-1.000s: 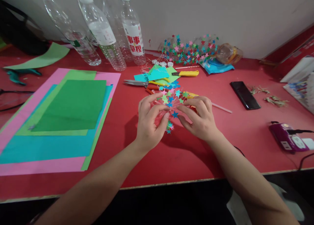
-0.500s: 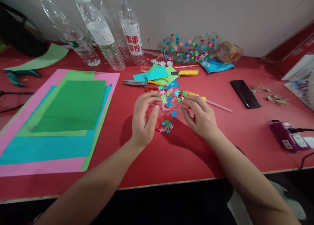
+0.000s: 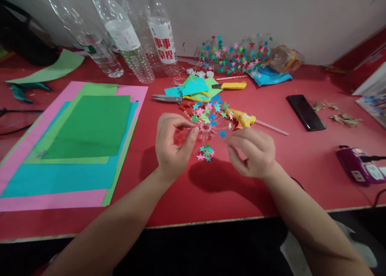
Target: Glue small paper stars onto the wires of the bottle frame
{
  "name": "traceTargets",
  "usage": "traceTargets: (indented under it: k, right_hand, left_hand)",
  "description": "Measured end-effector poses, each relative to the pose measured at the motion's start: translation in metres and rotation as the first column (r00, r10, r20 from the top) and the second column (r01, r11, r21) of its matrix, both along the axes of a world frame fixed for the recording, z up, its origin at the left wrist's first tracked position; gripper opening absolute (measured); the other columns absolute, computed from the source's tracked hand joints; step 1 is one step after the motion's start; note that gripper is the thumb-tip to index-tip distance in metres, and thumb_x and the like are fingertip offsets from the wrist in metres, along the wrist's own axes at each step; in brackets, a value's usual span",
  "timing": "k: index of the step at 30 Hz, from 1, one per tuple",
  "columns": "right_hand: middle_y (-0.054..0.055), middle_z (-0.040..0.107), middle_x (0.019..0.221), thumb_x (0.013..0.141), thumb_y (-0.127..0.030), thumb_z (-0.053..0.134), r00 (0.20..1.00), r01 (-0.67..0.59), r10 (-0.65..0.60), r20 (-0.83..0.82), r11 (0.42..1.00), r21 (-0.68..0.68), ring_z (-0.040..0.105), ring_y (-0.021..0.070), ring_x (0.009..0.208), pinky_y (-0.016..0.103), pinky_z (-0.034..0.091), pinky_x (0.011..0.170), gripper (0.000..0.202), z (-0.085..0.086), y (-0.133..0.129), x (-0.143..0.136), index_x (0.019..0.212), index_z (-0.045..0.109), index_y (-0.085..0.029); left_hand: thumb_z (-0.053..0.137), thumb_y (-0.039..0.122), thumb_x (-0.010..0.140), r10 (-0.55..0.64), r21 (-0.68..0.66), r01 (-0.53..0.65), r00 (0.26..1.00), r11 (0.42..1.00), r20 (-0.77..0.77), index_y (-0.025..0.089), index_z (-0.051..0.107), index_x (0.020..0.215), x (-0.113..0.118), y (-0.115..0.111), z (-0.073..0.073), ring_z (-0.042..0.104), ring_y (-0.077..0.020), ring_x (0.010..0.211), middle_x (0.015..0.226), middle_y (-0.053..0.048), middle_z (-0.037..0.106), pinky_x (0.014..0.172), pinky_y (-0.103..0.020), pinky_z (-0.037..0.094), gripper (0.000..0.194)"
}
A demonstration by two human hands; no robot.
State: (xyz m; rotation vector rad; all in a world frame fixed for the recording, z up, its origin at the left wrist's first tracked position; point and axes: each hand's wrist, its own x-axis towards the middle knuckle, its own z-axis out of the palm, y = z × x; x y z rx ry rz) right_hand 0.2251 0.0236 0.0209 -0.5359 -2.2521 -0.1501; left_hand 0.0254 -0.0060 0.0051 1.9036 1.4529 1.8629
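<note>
One clear plastic piece (image 3: 206,130), seen in the head view, is above the red worktop (image 3: 211,203), between the person's two hands. A round ring forms its middle, and see-through strips spread outward from it, dotted with green, pink and blue stars (image 3: 212,117). The left hand (image 3: 175,145) is at the piece's left edge; its grip is narrow, thumb and index fingertips pinching the plastic just beside the ring. The right hand (image 3: 251,151) is apart from the ring, slightly blurred, with curled fingers just beside a blue star (image 3: 222,134). That grip looks narrow, though I cannot tell whether anything small is caught in it. A tight cluster of stars (image 3: 206,152) shows on the near side of the ring.

Just beyond the right hand lies a yellow glue gun (image 3: 243,118), a pale glue stick (image 3: 273,127) pointing off to the right. Behind the piece are scissors (image 3: 167,99) with grey blades, cut paper scraps (image 3: 195,86) and a yellow cutter (image 3: 233,85). Coloured sheets (image 3: 87,125) are stacked well to the left, below several upright bottles (image 3: 164,43). A black phone (image 3: 306,112) lies to the right, with a purple socket block (image 3: 358,165) nearer the edge.
</note>
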Motion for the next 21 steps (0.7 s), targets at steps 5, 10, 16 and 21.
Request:
traceTargets:
  k: [5,10,16,21]
  right_hand:
    - [0.0,0.058,0.058,0.096,-0.024,0.041,0.859,0.05,0.059,0.508,0.979,-0.198,0.044,0.0104,0.048,0.029,0.023,0.048,0.029,-0.015,-0.009,-0.013,0.077,0.061,-0.016]
    - [0.003,0.065,0.069,0.1,-0.034,0.034,0.759,0.261,0.014,0.651,0.909,-0.324,0.043,0.0109,0.05,0.031,0.014,0.052,0.034,-0.029,-0.005,-0.021,0.099,0.062,-0.016]
    - [0.002,0.065,0.071,0.099,-0.033,0.034,0.756,0.257,0.008,0.655,0.916,-0.308,0.042,0.0101,0.052,0.032,0.011,0.052,0.034,-0.035,-0.009,-0.03,0.088,0.061,-0.016]
    - [0.001,0.063,0.067,0.098,-0.022,0.034,0.804,0.145,0.039,0.594,0.955,-0.259,0.04,0.0093,0.05,0.032,0.011,0.051,0.028,-0.046,-0.012,-0.036,0.087,0.059,-0.016]
  left_hand:
    - [0.057,0.014,0.09,-0.126,0.035,0.128,0.99,0.991,-0.069,0.02,0.057,0.083,-0.003,-0.004,0.002,0.05,-0.0107,0.065,0.071,0.002,0.056,0.061,-0.026,0.042,0.009]
    - [0.05,0.02,0.094,-0.154,-0.004,0.154,0.985,0.988,-0.083,0.019,0.056,0.076,-0.005,-0.005,0.0,0.05,-0.0112,0.061,0.064,0.001,0.053,0.058,-0.026,0.041,0.019]
    - [0.051,0.017,0.093,-0.173,-0.02,0.172,0.981,0.985,-0.089,0.019,0.055,0.074,-0.001,-0.005,0.001,0.05,-0.0103,0.06,0.063,0.001,0.053,0.058,-0.025,0.04,0.019]
    - [0.05,0.018,0.093,-0.169,-0.027,0.168,0.983,0.985,-0.066,0.019,0.055,0.073,0.0,-0.005,0.0,0.05,-0.0103,0.06,0.062,0.002,0.052,0.058,-0.025,0.04,0.021]
